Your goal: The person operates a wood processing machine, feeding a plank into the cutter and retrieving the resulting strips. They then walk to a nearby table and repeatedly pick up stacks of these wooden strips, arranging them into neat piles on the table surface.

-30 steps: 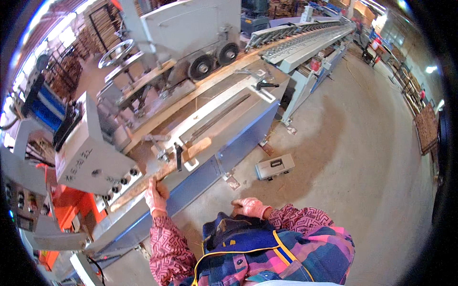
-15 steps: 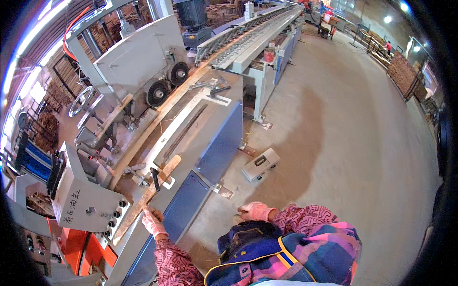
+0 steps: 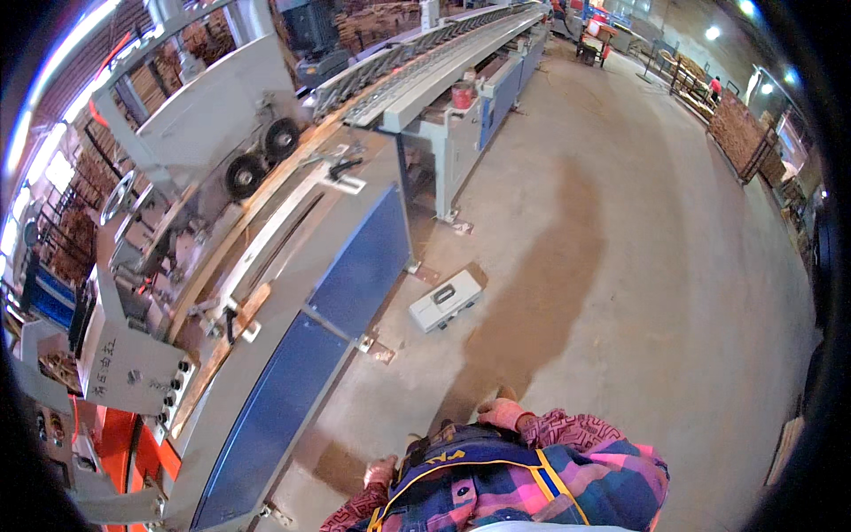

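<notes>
My left hand (image 3: 381, 471), in a pinkish glove, hangs low beside my dark blue apron (image 3: 443, 448), away from the machine. It is small and blurred, so its finger pose is unclear. My right hand (image 3: 503, 411), gloved too, is in front of my body over the floor. Its fingers look curled in; a small brownish tip shows above them, and I cannot make out whether it holds anything. A wooden strip (image 3: 213, 365) lies along the near edge of the grey machine table (image 3: 282, 306), beneath a black clamp handle (image 3: 230, 324). Neither hand touches it.
Blue panels (image 3: 266, 421) form the machine's side. Two black wheels (image 3: 245, 176) stand by a long board (image 3: 226, 244). A control box (image 3: 133, 368) with black knobs is at the left. On the concrete floor lies a grey case (image 3: 446, 301). A long conveyor (image 3: 425, 84) runs back.
My left hand has let go of the wooden strip and dropped back beside my body. My right hand has shifted slightly right and down. The view has moved, placing the machine farther left.
</notes>
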A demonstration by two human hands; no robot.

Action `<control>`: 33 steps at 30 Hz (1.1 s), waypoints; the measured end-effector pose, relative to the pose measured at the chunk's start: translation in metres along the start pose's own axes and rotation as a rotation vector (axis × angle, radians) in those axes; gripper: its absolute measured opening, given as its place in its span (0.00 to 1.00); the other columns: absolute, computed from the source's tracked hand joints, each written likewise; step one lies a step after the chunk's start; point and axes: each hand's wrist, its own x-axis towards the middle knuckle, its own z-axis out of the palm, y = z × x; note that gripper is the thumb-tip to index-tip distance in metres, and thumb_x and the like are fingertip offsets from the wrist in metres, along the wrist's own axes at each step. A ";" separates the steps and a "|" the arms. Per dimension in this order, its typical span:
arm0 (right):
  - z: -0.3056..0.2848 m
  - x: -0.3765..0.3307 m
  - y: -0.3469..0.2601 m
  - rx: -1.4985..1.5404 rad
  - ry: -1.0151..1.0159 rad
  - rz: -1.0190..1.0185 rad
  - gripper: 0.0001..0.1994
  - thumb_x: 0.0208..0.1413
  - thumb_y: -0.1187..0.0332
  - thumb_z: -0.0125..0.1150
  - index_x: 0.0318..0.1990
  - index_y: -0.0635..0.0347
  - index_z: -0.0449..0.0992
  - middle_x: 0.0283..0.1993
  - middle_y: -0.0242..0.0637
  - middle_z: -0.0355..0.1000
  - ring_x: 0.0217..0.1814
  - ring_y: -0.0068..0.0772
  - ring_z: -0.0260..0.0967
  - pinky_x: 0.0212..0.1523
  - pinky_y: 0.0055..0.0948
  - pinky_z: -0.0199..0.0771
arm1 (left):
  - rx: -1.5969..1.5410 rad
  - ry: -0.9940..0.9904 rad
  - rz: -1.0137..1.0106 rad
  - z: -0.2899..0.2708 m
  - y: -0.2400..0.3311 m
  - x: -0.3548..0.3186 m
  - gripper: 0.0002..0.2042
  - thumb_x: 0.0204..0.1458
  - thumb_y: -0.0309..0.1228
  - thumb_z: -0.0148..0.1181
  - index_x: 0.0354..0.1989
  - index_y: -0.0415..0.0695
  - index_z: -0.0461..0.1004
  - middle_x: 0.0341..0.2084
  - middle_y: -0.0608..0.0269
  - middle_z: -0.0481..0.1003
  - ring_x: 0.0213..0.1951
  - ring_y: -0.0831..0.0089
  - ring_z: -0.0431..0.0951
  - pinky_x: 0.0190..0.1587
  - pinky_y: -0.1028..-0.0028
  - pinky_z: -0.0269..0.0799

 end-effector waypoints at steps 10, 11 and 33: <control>-0.131 -0.111 0.221 0.367 0.188 0.359 0.25 0.51 0.47 0.56 0.53 0.48 0.76 0.52 0.44 0.75 0.56 0.44 0.71 0.57 0.36 0.68 | 0.087 0.092 0.436 -0.057 0.289 0.094 0.21 0.51 0.48 0.55 0.51 0.55 0.74 0.41 0.49 0.78 0.43 0.53 0.79 0.43 0.60 0.75; -0.142 -0.125 0.254 0.381 0.226 0.441 0.25 0.51 0.47 0.57 0.54 0.47 0.76 0.52 0.44 0.75 0.56 0.44 0.71 0.57 0.36 0.68 | -0.030 0.149 0.470 -0.075 0.341 0.096 0.18 0.55 0.49 0.49 0.46 0.56 0.78 0.44 0.49 0.77 0.45 0.49 0.77 0.46 0.57 0.73; -0.576 -0.011 0.646 0.364 0.213 0.493 0.20 0.48 0.55 0.62 0.43 0.60 0.81 0.34 0.39 0.79 0.36 0.28 0.74 0.41 0.27 0.72 | -0.435 0.028 0.381 -0.298 0.961 0.344 0.24 0.48 0.51 0.53 0.44 0.44 0.79 0.41 0.46 0.77 0.46 0.51 0.77 0.49 0.58 0.71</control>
